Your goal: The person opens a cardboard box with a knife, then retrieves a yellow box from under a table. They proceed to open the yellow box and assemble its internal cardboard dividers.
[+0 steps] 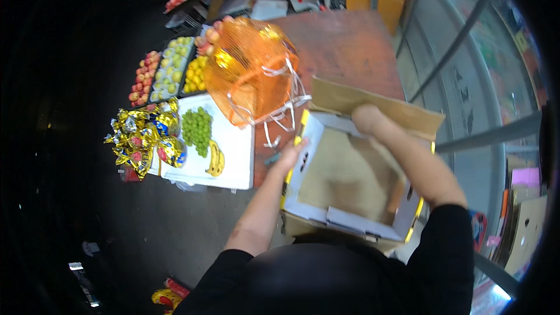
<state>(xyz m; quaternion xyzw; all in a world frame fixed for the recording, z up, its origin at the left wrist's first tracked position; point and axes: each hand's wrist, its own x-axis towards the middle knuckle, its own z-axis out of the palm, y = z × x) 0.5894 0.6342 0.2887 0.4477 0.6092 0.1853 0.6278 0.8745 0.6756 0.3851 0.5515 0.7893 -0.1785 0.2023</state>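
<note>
An open-topped cardboard box [344, 157], white and yellow along its walls with a brown inside bottom, is in front of my body. At its left wall, my left hand [289, 156] grips the edge near the yellow corner. My right hand [367, 119] reaches across the box to its far wall, beside a raised brown flap [379, 105]. The fingers of that hand are bent down and hidden from view. Beyond the box, an orange mesh bag [256, 81] with white ties rests on the reddish table [350, 41], with gold-wrapped items inside.
Left of the bag, a white foam board [236, 166] carries green grapes [197, 130] and bananas [216, 160]. Gold-foil packages [137, 134] lie beside it. Trays of yellow-green fruit [171, 70] and red fruit [143, 79] stand farther back. A glass-fronted case [466, 76] borders the right side.
</note>
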